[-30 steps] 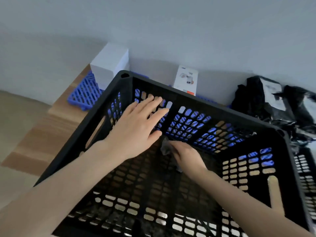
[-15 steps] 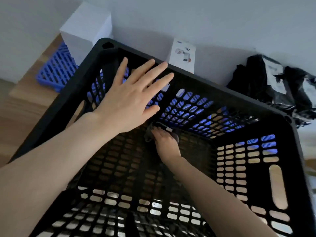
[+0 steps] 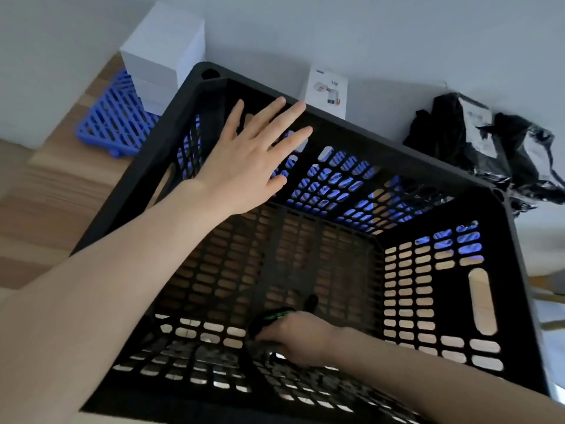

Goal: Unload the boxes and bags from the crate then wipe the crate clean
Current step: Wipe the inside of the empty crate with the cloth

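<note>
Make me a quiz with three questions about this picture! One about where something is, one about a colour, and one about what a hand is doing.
1. Where are the black bags, compared with the black crate?
A. Inside it
B. Outside it, to the right, by the wall
C. Under it

2. What colour is the grid mat beneath the stacked white boxes?
A. Red
B. Blue
C. Yellow

3. What is the right hand doing?
A. Lifting a box
B. Lying flat on the table
C. Gripping a dark cloth low inside the crate

Answers:
1 B: the bags lie heaped beyond the crate's far right corner.
2 B: the blue grid shows beside the crate's far left corner.
3 C: its fingers curl on the cloth, while the left hand is the one spread open at the crate's far wall.
</note>
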